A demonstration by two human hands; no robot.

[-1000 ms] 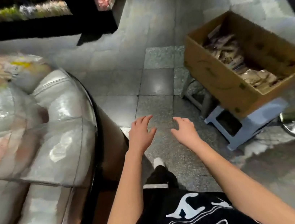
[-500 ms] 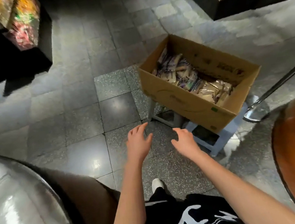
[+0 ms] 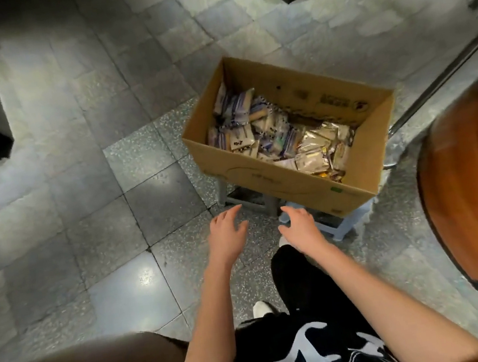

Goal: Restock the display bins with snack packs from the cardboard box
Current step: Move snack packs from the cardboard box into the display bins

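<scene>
Grey floor tiles surround the cardboard box at one o'clock, holding many snack packs awaiting restocking; left hand and right hand hover apart, empty, relaxed.

cardboard box: 1 | left hand, right hand: 2 | snack packs: many

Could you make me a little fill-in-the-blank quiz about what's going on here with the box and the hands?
1. The snack packs lie inside a ____ box.
2. The box stands raised on stools, not directly on the tiled ____.
3. The left hand and right hand both hold ____, with relaxed fingers.

Missing words: cardboard; floor; nothing.
</scene>
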